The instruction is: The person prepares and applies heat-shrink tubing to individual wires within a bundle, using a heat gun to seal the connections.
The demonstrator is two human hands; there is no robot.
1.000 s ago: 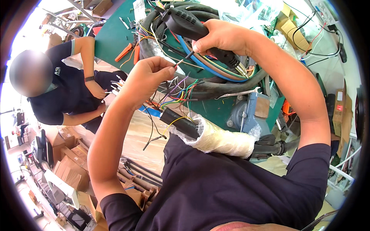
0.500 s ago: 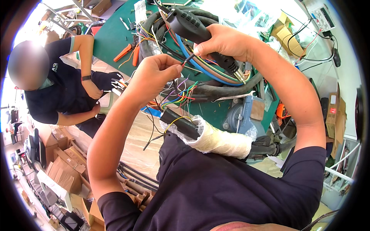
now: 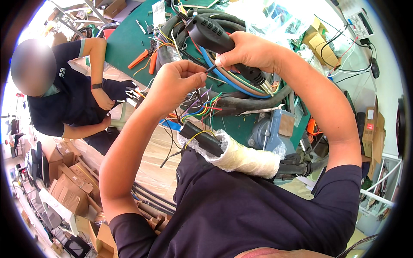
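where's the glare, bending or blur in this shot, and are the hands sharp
Head view: glare washes out the upper left and bleaches some of the clear plastic at the top; head view: the fisheye lens leaves a black rim around the scene; head view: a smooth blur covers the co-worker's head, while the left hand, right hand and black tool look fairly crisp.
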